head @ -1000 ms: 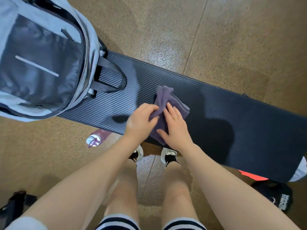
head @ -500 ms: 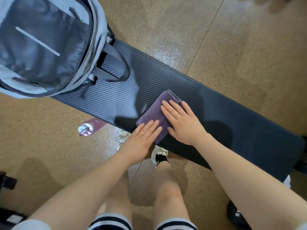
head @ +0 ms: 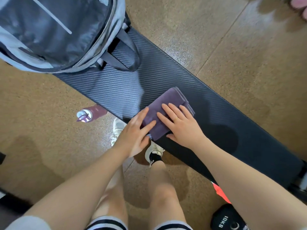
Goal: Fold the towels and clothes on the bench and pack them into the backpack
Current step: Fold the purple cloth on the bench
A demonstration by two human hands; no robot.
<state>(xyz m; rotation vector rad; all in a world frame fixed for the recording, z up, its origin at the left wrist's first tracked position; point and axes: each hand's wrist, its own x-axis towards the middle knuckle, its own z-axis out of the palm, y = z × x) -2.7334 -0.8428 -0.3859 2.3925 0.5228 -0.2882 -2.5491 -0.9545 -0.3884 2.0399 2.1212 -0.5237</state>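
Since a moment ago, both hands have gone from pinching up a loose fold of the purple towel [head: 167, 113] to lying flat on it, and the towel has settled into a neat, compact rectangle.

Nearest the viewer are bare knees, striped shorts and two forearms reaching forward. By the right leg on the floor sits a black weight [head: 227, 219] marked 10KG. White sneakers [head: 154, 151] stand at the near edge of the bench [head: 240, 130].

The left hand [head: 134, 136] rests with straight fingers on the towel's near-left corner, and the right hand [head: 181, 125], wearing a thin ring, lies spread across its middle. Neither hand grips anything; the open palms press down, most likely to flatten the layers and set the creases so the bundle holds together when lifted.

The towel lies on the dark ribbed bench, close to its near edge, within easy reach.

On the floor to the left stands a maroon water bottle [head: 89, 113]. Farther along the bench, at upper left, the grey backpack [head: 54, 35] sits unzipped with its dark lining showing, positioned to receive the folded towel. No other clothes are visible on the bench.
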